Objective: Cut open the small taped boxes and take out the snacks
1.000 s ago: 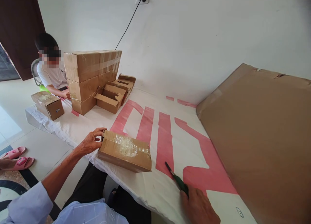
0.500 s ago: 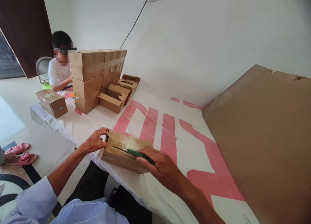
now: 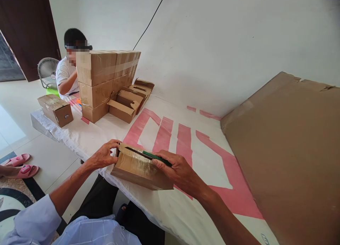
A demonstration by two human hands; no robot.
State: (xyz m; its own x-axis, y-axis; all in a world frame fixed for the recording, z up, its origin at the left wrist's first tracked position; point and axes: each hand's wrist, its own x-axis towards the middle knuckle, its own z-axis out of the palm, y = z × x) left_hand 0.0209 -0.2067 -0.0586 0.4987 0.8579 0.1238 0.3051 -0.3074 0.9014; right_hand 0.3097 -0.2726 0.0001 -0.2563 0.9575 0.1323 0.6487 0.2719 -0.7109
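A small taped cardboard box (image 3: 142,172) lies on the cloth-covered table in front of me. My left hand (image 3: 105,154) grips its left end, fingers hooked at the edge and thumb below. My right hand (image 3: 172,165) is closed round the green handle of a knife (image 3: 156,158). The thin dark blade points left and lies over the box's top, near its far long edge; whether it cuts into the tape I cannot tell. Clear tape shines on the box top under and beside the blade.
Stacked cardboard boxes (image 3: 99,69) stand at the back left, beside opened boxes (image 3: 123,105). A single closed box (image 3: 55,110) sits at the table's left end. Another person (image 3: 65,74) sits behind the stack. A large cardboard sheet (image 3: 287,152) stands at the right.
The knife has moved across the box top towards its far edge, with my right hand following. My left hand keeps its grip. The other person's arm has risen.
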